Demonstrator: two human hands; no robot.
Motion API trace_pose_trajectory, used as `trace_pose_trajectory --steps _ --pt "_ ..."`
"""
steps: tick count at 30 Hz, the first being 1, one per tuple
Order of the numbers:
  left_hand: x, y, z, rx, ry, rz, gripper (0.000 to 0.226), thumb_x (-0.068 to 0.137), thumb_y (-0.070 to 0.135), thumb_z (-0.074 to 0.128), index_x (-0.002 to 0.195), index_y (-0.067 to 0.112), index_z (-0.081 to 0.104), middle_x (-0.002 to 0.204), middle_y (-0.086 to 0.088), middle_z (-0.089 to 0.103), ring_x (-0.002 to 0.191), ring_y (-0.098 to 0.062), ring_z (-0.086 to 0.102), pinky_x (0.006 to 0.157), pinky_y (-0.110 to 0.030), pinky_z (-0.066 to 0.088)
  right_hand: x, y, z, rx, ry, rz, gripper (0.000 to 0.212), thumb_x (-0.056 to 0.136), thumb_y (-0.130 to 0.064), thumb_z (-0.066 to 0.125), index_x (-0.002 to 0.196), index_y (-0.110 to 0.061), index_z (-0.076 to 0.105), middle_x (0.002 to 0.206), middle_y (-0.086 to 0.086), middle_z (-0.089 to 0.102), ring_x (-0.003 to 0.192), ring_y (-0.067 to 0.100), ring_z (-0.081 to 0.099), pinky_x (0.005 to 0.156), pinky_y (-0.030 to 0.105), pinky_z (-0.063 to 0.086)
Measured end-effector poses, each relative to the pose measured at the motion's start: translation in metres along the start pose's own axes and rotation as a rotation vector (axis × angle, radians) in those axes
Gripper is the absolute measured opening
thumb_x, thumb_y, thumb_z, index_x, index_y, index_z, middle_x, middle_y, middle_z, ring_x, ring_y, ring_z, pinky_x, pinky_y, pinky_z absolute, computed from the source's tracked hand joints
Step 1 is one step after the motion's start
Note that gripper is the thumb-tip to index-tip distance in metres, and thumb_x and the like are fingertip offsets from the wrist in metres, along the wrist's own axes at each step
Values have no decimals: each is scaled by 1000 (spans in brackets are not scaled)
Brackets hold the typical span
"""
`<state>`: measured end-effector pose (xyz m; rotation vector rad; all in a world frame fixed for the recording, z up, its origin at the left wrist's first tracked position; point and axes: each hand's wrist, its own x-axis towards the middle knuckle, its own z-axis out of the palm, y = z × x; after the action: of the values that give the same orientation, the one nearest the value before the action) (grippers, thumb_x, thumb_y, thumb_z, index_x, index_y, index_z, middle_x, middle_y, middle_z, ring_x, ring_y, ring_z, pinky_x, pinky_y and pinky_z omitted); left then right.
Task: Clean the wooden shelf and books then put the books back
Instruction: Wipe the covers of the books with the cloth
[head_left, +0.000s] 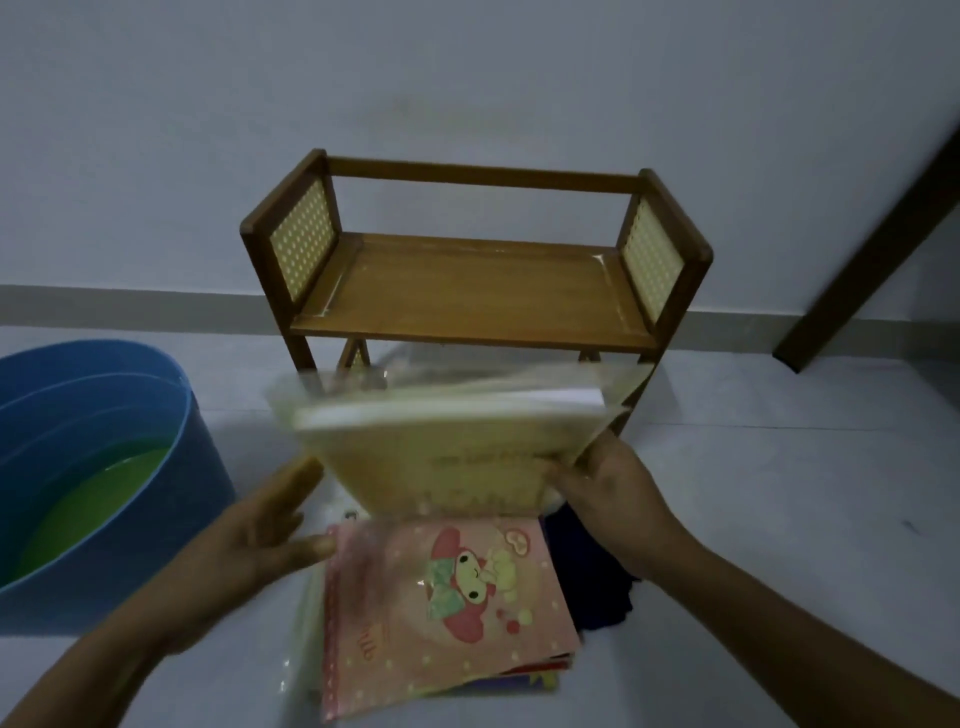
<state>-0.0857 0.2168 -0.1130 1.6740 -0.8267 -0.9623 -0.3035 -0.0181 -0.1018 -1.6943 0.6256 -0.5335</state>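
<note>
A small wooden shelf (467, 291) with dotted yellow side panels stands on the floor against the wall, its top board bare. My right hand (608, 493) grips the right edge of a yellow book (447, 441) in a clear plastic cover, held tilted in the air in front of the shelf. My left hand (260, 530) is spread open just left of the book, fingers apart, holding nothing. Below lies a stack of books topped by a pink book (441, 608) with a cartoon figure.
A blue tub (171, 467) holding greenish water stands at the left. A dark blue cloth (592, 577) lies on the floor right of the stack. A dark wooden beam (883, 218) leans at the far right. The floor is pale tile.
</note>
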Motion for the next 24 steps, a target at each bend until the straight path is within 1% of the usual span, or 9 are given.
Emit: trace_pose_trajectory --steps 2,4,8,10,13,16,19,21,24 --pt "9 6 36 133 109 147 44 78 36 76 110 61 57 109 44 60 103 21 56 86 -4 45 -2 5 -2 25 -28 13 28 91 -8 61 111 -28 61 111 -7 70 104 3 65 85 23 55" --pt "17 -10 54 301 327 264 44 83 24 69 94 66 58 92 42 65 87 22 60 70 3 43 -5 18 1 5 -54 107 26 94 -13 59 117 -24 59 116 -5 69 107 7 65 90 31 55" --pt "30 -34 56 401 464 197 25 83 36 71 92 55 59 85 13 73 80 13 61 68 3 41 -7 24 6 -136 -16 94 22 96 -21 55 118 -16 57 115 -8 66 97 -5 61 91 25 53" --pt "43 -60 41 404 381 127 23 81 50 68 104 50 61 99 21 73 92 16 62 80 -4 49 -12 16 -2 -161 10 99 20 98 -23 53 116 -17 58 113 -7 66 95 -3 60 89 25 53" --pt "70 -108 20 618 241 91 58 83 61 63 135 41 48 127 21 62 115 -6 62 89 -37 58 -26 8 -45 -155 49 63 19 96 -23 55 115 -25 55 105 -20 65 93 -12 61 80 11 51" --pt "61 -21 91 492 69 74 49 80 56 70 126 46 55 114 21 69 100 -3 69 77 -33 60 -46 8 -107 -133 72 81 25 93 -14 60 115 -22 54 106 -18 67 99 -5 64 81 14 52" --pt "62 40 191 190 -187 -5 27 88 29 67 105 48 58 103 10 72 91 -10 71 72 -34 60 -64 32 -155 -293 203 150 21 92 -14 61 108 -24 50 101 -15 65 91 -1 65 70 10 50" --pt "84 46 248 136 -358 -124 29 96 12 54 109 38 49 109 4 65 99 -17 66 76 -32 59 -70 58 -176 -373 339 218 21 95 -13 55 111 -23 45 98 -16 61 85 -3 61 61 10 47" --pt "131 21 314 135 -369 -354 39 92 8 52 129 2 41 92 -6 54 79 -19 56 59 -30 52 -61 98 -200 -470 452 312 32 96 -6 48 126 -14 42 103 -2 57 90 15 58 60 15 40"
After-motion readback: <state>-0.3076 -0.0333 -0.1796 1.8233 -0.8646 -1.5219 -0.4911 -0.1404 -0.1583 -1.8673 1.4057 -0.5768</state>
